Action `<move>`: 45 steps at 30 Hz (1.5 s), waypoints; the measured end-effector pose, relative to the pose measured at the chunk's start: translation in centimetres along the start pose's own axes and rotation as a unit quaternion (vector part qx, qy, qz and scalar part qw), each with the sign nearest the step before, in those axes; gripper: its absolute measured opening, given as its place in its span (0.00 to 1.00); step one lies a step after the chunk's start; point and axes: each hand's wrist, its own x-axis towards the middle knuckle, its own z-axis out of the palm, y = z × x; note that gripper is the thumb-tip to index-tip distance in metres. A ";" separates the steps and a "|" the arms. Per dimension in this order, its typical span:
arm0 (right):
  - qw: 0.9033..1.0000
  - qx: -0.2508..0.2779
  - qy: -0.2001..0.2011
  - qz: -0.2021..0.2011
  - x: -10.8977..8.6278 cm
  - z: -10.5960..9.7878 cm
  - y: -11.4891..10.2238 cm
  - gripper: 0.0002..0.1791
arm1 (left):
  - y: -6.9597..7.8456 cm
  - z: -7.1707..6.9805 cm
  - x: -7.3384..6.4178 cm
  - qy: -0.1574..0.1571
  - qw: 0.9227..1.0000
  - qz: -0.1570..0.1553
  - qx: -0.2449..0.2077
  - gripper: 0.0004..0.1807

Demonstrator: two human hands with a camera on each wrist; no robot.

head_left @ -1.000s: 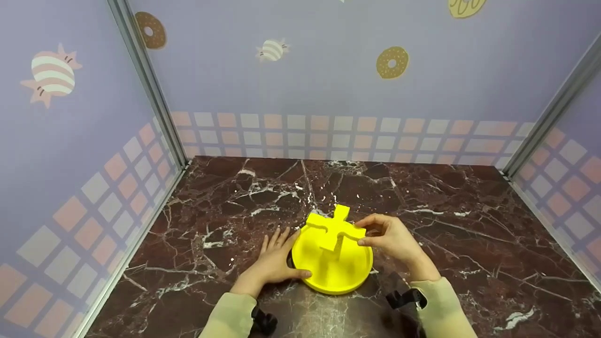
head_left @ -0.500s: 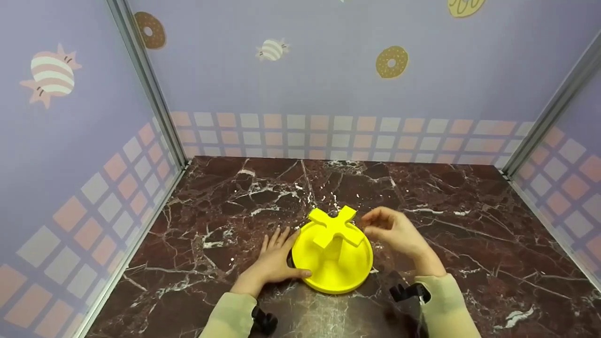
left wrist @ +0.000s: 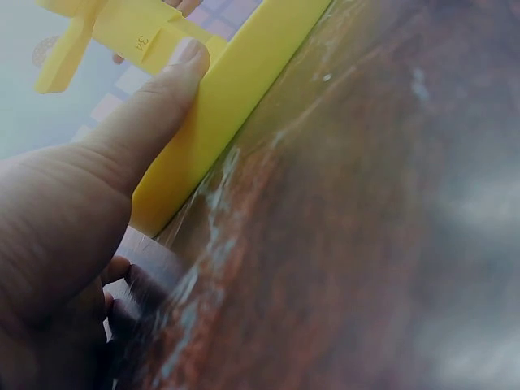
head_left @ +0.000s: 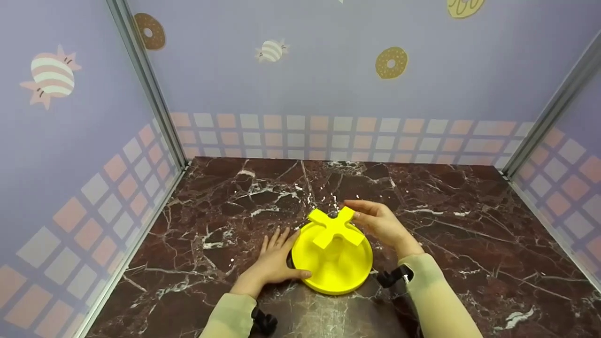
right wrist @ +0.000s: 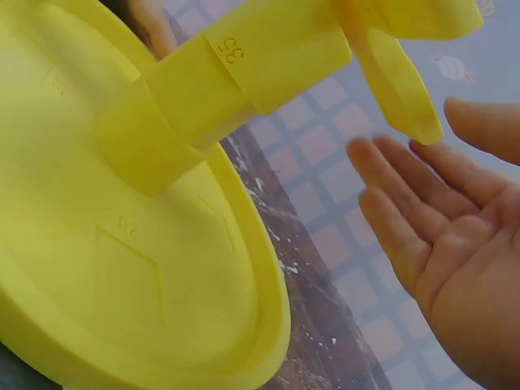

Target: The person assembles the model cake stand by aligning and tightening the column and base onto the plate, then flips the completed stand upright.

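A round yellow dish-like base (head_left: pixel 354 277) with a raised rim stands on the table. From its middle rises a stepped yellow post (right wrist: pixel 183 97), marked with numbers, topped by a yellow cross-shaped piece (head_left: pixel 335 226). My left hand (head_left: pixel 272 265) lies at the base's left side, its thumb (left wrist: pixel 166 93) on the rim and its fingers spread straight beside it. At the cross's far right arm is my right hand (head_left: pixel 382 225). In the right wrist view its extended fingers (right wrist: pixel 402 179) are around that arm's end, the thumb apart from it; whether the fingertips touch is unclear.
The dark red marbled table (head_left: pixel 225 188) has white veins. Patterned lilac walls (head_left: pixel 328 84) close the back and both sides, with metal posts (head_left: pixel 157 94) at the corners. A black wrist strap (head_left: pixel 394 277) sits at each sleeve.
My right hand lets go of the cross's right arm, draws back, then moves up and left to its far right arm. The cross has turned slightly clockwise. My left hand stays put.
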 end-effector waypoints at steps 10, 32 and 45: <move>1.000 0.002 0.019 -0.008 -0.8 -0.1 0.6 0.26 | -0.1 0.0 0.0 -0.001 1.000 -0.002 0.007 0.65; 0.999 0.007 0.037 -0.037 -4.0 0.3 0.7 0.26 | -0.2 0.0 0.0 -0.001 1.000 0.002 0.002 0.64; 0.998 -0.031 0.037 -0.049 -5.2 1.8 0.9 0.27 | -0.1 -0.1 0.0 -0.007 1.000 -0.005 -0.002 0.64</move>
